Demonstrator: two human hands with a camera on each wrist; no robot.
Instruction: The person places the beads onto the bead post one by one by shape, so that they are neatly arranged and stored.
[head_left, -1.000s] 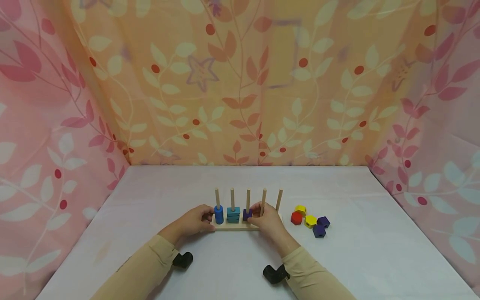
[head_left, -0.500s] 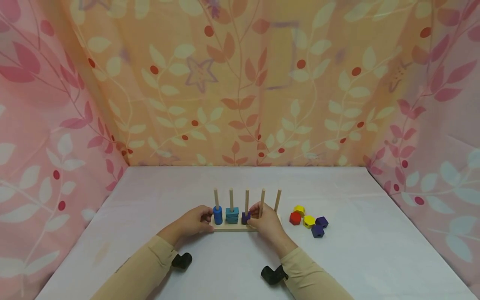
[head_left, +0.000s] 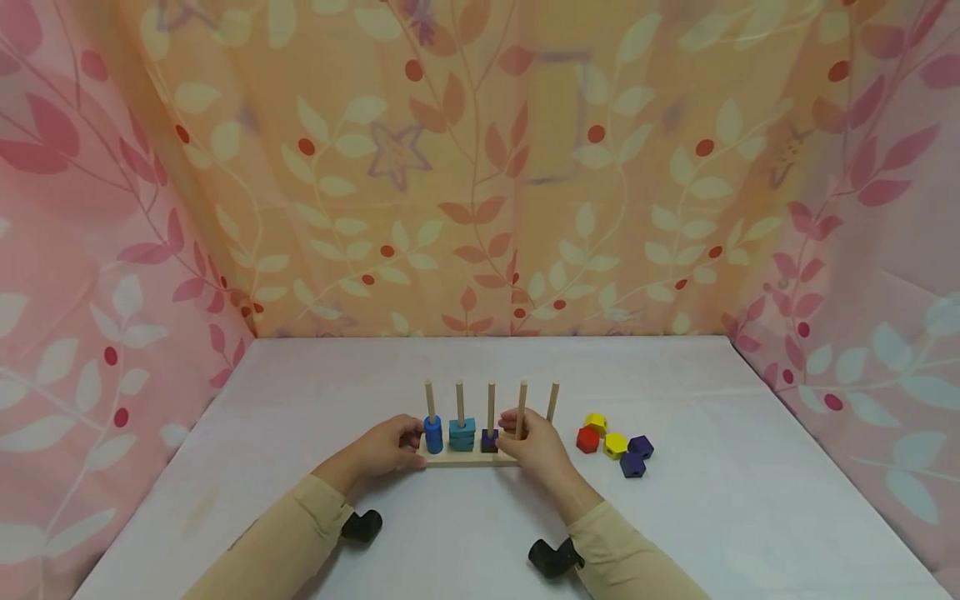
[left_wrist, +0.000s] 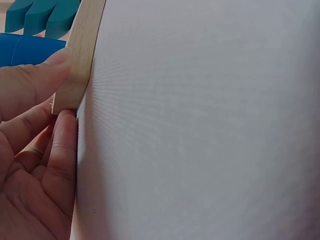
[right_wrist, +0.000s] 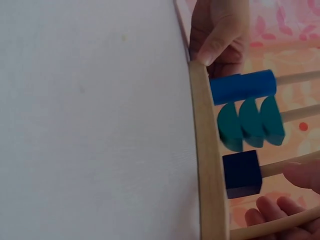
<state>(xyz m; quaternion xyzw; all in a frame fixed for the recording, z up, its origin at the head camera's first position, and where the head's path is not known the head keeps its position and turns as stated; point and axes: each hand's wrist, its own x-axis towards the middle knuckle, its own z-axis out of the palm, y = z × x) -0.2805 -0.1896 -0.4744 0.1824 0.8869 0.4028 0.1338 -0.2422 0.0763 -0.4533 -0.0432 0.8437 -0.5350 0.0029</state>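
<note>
While left hand (head_left: pixel 386 448) pinches end of wooden base (head_left: pixel 468 459), right hand (head_left: pixel 536 443) kinda loose beside purple block (head_left: pixel 490 442), thumb (right_wrist: pixel 304 175) and fingers (right_wrist: pixel 269 208) apart, both forearms (head_left: pixel 281 537) angled in over table (head_left: pixel 450 542).

Free tabletop (head_left: pixel 456 533) before the wooden base (head_left: pixel 468 459), loose blocks (head_left: pixel 617 444) obstructing its right.

An orange leaf-print fabric backdrop (head_left: pixel 465 192) hangs behind; pink leaf-print side cloths (head_left: pixel 67 242) flank it; a white tablecloth (head_left: pixel 750 517) stretches between; the light looks soft.
</note>
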